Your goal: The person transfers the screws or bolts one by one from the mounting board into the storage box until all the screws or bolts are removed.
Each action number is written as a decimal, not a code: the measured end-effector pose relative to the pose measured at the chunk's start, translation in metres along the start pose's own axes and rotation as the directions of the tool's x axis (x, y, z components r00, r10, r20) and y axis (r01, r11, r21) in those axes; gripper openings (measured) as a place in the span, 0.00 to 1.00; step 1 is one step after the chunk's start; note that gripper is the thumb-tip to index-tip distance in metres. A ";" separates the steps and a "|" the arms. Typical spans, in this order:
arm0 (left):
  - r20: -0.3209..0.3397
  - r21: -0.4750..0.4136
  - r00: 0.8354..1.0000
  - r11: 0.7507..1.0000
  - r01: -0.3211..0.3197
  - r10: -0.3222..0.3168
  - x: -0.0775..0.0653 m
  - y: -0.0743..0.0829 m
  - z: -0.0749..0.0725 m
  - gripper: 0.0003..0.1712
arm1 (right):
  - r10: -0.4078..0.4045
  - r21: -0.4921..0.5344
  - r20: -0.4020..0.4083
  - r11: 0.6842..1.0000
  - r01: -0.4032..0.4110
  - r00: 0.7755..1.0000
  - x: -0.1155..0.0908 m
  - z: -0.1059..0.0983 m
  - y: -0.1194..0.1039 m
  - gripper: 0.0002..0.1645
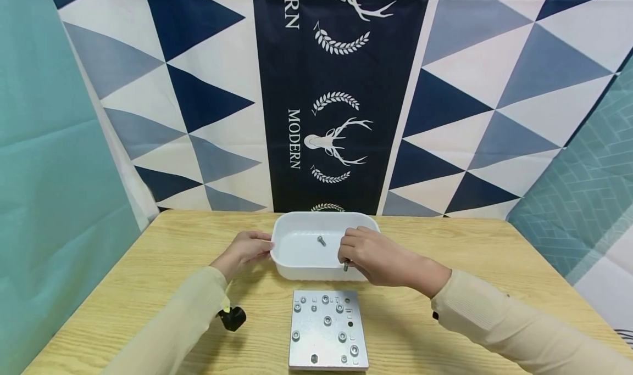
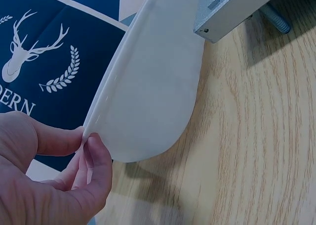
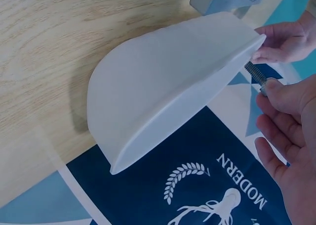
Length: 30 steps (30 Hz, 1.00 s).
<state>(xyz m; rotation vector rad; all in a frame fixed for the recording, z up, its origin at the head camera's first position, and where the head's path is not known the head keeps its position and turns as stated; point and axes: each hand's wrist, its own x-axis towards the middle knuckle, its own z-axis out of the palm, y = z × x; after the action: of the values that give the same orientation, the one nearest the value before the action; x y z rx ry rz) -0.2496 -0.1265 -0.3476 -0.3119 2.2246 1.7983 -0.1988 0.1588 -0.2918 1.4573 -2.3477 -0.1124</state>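
Both hands work at the tub, well apart from each other: the left hand [image 1: 249, 246] pinches its rim at the left end, and the right hand [image 1: 368, 252] pinches a bolt near its head between thumb and fingers. Beneath everything lies the table [image 1: 262, 331]. On it sits the white tub [image 1: 301, 274], between the hands, with the metal plate [image 1: 318, 345] just in front, studded with bolts and showing a dark hole [image 1: 350, 324]. Smallest come the held bolt [image 1: 346, 266], at the tub's near rim, and a loose bolt [image 1: 321, 241] inside, between the hands. The step in hand seems to be transferring a bolt between tub and plate (which way, one cannot tell). The next move probably calls for a firm pinch, clearance over the rim and a steady tub.
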 end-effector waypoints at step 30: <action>0.000 -0.012 1.000 1.000 -0.009 0.009 0.000 -0.001 0.001 0.18 | 0.032 0.022 -0.015 0.999 -0.032 0.999 0.011 0.011 0.020 0.10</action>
<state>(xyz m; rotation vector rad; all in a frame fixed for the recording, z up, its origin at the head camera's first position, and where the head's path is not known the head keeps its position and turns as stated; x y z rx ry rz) -0.2492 -0.1259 -0.3490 -0.3050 2.2192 1.8169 -0.2237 0.1569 -0.2935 1.4251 -2.3657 -0.0670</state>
